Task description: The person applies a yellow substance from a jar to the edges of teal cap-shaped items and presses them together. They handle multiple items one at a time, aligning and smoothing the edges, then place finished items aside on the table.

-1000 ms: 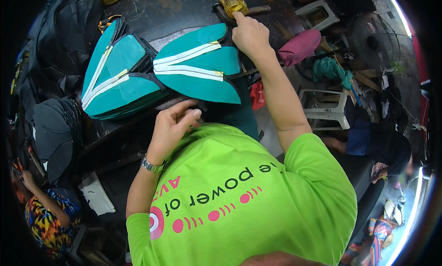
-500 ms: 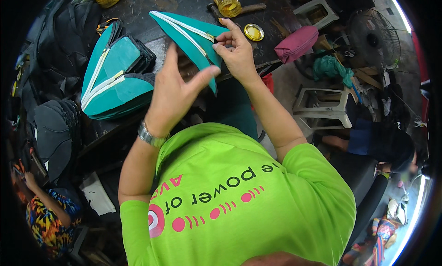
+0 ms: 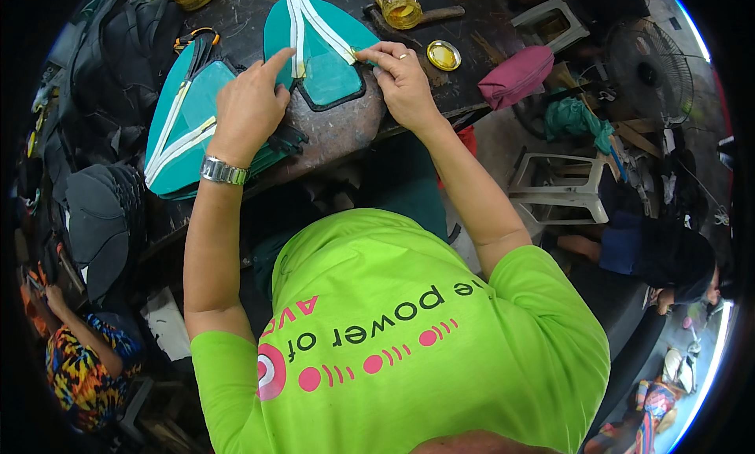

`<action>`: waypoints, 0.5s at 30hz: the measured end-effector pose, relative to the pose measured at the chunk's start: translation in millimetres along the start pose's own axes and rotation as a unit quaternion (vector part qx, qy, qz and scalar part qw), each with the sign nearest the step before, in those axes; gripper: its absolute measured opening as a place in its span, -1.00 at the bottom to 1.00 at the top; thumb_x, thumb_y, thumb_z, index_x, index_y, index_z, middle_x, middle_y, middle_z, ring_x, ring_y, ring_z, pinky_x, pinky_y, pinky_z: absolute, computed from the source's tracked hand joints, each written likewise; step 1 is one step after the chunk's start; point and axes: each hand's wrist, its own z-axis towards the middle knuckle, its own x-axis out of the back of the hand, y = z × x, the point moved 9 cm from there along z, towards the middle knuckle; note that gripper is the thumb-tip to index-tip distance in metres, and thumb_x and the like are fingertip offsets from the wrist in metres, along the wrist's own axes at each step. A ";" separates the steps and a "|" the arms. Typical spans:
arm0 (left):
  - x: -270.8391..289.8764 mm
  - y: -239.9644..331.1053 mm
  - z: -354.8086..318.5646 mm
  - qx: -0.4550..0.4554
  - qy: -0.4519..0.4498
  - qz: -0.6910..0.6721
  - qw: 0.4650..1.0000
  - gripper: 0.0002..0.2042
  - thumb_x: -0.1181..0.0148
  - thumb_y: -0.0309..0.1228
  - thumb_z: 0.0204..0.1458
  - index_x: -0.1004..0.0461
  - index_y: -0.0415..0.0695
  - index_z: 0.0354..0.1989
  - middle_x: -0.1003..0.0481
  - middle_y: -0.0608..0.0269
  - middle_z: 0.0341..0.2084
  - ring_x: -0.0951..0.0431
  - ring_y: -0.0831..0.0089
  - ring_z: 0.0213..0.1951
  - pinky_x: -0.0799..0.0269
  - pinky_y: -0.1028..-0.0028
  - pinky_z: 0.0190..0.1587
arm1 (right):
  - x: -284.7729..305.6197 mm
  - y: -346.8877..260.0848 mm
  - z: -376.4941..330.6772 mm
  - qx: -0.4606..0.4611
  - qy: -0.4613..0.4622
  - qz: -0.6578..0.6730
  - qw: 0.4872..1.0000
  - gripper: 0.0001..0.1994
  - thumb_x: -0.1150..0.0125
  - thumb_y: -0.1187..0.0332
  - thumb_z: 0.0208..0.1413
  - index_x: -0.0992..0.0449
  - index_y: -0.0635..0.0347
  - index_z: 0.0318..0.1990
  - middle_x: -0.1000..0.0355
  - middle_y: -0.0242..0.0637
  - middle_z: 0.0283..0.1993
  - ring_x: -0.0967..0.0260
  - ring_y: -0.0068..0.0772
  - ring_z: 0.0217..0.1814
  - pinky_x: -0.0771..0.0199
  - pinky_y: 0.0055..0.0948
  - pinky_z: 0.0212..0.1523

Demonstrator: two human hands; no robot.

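A teal fabric panel (image 3: 329, 82) with two white strips and a dark-edged rounded tongue is spread in front of me on the table. My left hand (image 3: 250, 112) has its index finger and thumb closed on the panel's left edge, beside the end of one strip. At the opposite edge, my right hand (image 3: 405, 84) pinches the panel near the other strip's end. Left of my left hand lies a stack of similar teal panels (image 3: 169, 112), partly covered by that hand and wrist.
Beyond the panel are an open jar (image 3: 403, 14) of yellow stuff, a wooden-handled tool (image 3: 442, 14) and a yellow-smeared lid (image 3: 443, 55). A pink pouch (image 3: 515, 77) lies at the table's right edge. Black cut pieces (image 3: 102, 218) are stacked at left. Stools and a fan (image 3: 649, 73) stand right.
The panel was tilted up and curved between my hands; now it lies flatter, its rounded tongue toward me. My left hand has moved left and closed from spread fingers onto the edge.
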 end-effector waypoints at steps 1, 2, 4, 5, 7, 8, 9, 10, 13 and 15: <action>-3.7 -2.8 -1.9 0.011 -0.012 0.009 1.000 -0.47 -0.20 -0.42 0.07 -0.40 0.17 0.29 -0.56 0.01 -0.29 -0.61 -0.01 -0.26 -0.51 0.08 -0.23 | -0.9 0.8 -0.7 0.002 0.008 -0.017 1.000 -0.66 -0.07 0.60 0.17 -0.63 0.14 0.04 -0.41 -0.23 0.10 -0.30 -0.19 0.17 -0.29 -0.34 0.24; -2.8 -1.5 -3.4 0.002 0.001 0.000 1.000 -0.49 -0.19 -0.43 0.07 -0.43 0.16 0.26 -0.55 0.02 -0.28 -0.61 0.00 -0.26 -0.51 0.08 -0.23 | -0.8 0.5 -1.6 0.010 0.019 -0.031 0.999 -0.66 -0.06 0.60 0.17 -0.63 0.14 0.04 -0.41 -0.23 0.10 -0.30 -0.18 0.16 -0.30 -0.33 0.23; -3.7 -3.2 -5.9 0.010 0.005 -0.005 1.000 -0.54 -0.18 -0.43 0.08 -0.48 0.14 0.22 -0.53 0.03 -0.26 -0.60 0.00 -0.25 -0.51 0.09 -0.22 | -4.4 3.4 -2.1 0.000 0.025 -0.043 0.999 -0.64 -0.06 0.59 0.17 -0.63 0.10 0.06 -0.41 -0.22 0.10 -0.30 -0.15 0.12 -0.31 -0.31 0.21; -4.0 -3.4 -6.2 0.009 0.003 -0.006 1.000 -0.53 -0.17 -0.42 0.09 -0.47 0.14 0.22 -0.53 0.03 -0.26 -0.60 0.00 -0.24 -0.51 0.09 -0.22 | -5.6 3.9 -2.1 -0.002 0.031 -0.049 0.998 -0.63 -0.07 0.59 0.17 -0.63 0.09 0.07 -0.41 -0.22 0.10 -0.29 -0.14 0.11 -0.32 -0.29 0.20; -3.5 -1.8 -6.3 0.003 0.002 -0.005 1.000 -0.53 -0.17 -0.42 0.09 -0.46 0.14 0.23 -0.54 0.03 -0.25 -0.60 0.00 -0.24 -0.51 0.10 -0.22 | -9.6 3.3 -2.9 -0.001 0.031 -0.089 0.996 -0.61 -0.08 0.58 0.17 -0.64 0.01 0.09 -0.40 -0.23 0.10 -0.29 -0.15 0.08 -0.33 -0.29 0.17; -3.8 -2.0 -6.2 0.007 -0.002 -0.006 1.000 -0.53 -0.17 -0.42 0.09 -0.46 0.14 0.24 -0.54 0.03 -0.25 -0.60 0.00 -0.23 -0.51 0.10 -0.22 | -11.8 2.9 -3.5 -0.002 0.027 -0.110 0.994 -0.60 -0.09 0.57 0.17 -0.64 -0.02 0.10 -0.40 -0.24 0.10 -0.29 -0.15 0.06 -0.34 -0.29 0.16; -3.6 -1.3 -6.0 0.008 -0.001 -0.005 1.000 -0.53 -0.17 -0.41 0.09 -0.46 0.14 0.24 -0.54 0.03 -0.25 -0.60 0.00 -0.23 -0.51 0.10 -0.22 | -12.5 1.2 -4.1 0.005 0.028 -0.121 0.992 -0.59 -0.10 0.57 0.17 -0.65 -0.06 0.10 -0.40 -0.23 0.11 -0.29 -0.15 0.06 -0.35 -0.29 0.15; -3.3 -0.7 -6.1 0.008 0.000 -0.003 1.000 -0.53 -0.17 -0.41 0.09 -0.46 0.14 0.24 -0.54 0.03 -0.24 -0.60 0.00 -0.23 -0.51 0.09 -0.22 | -13.6 -0.5 -5.1 0.011 0.025 -0.133 0.991 -0.58 -0.11 0.58 0.16 -0.65 -0.09 0.10 -0.40 -0.23 0.11 -0.29 -0.16 0.05 -0.36 -0.28 0.14; -4.2 -0.8 -6.1 0.016 -0.006 -0.007 1.000 -0.53 -0.17 -0.42 0.10 -0.45 0.15 0.24 -0.54 0.02 -0.24 -0.60 0.00 -0.22 -0.51 0.09 -0.22 | -12.7 -4.5 -5.1 0.032 0.015 -0.164 0.986 -0.56 -0.12 0.59 0.14 -0.67 -0.16 0.08 -0.39 -0.24 0.11 -0.30 -0.20 0.04 -0.38 -0.31 0.12; -3.9 -0.4 -6.5 0.016 -0.003 -0.007 1.000 -0.52 -0.17 -0.42 0.10 -0.45 0.16 0.24 -0.54 0.02 -0.24 -0.60 0.00 -0.21 -0.51 0.08 -0.21 | -10.9 -5.5 -3.6 0.046 0.000 -0.160 0.986 -0.55 -0.13 0.62 0.11 -0.69 -0.18 0.04 -0.40 -0.23 0.09 -0.32 -0.20 0.01 -0.40 -0.31 0.09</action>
